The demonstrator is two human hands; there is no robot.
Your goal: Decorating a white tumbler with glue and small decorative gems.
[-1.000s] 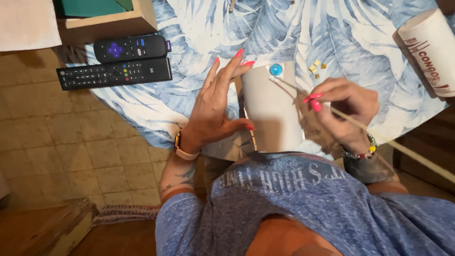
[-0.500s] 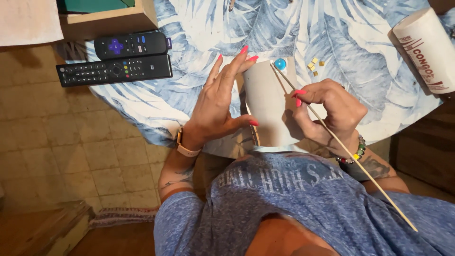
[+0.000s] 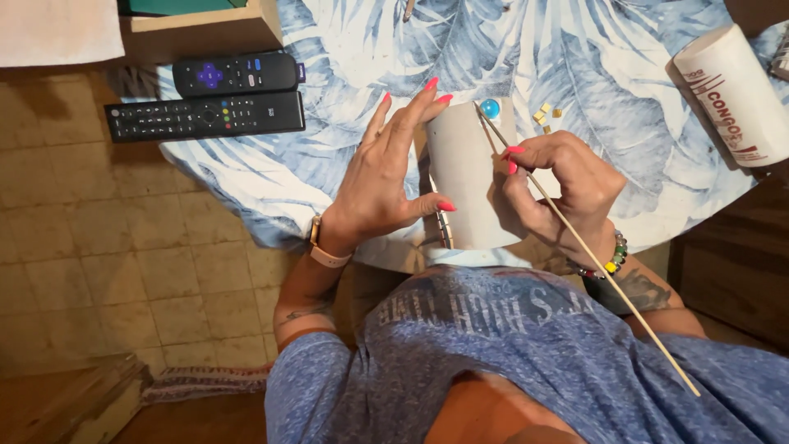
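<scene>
My left hand rests with spread fingers against the left side of a pale grey cylinder lying on the table edge, its thumb pressed on the cylinder. My right hand pinches a long thin wooden skewer, whose tip touches a round blue gem at the cylinder's far end. The skewer slants back past my wrist toward my chest. A few small gold square tiles lie on the cloth just right of the gem.
A blue leaf-patterned cloth covers the round table. Two black remote controls lie at its left edge beside a wooden box. A white printed tube lies far right. Beige tiled floor is at the left.
My right hand has swung the skewer from a flatter angle across the tiles into a steep diagonal, bringing its tip onto the blue gem. My left hand stays on the cylinder.
</scene>
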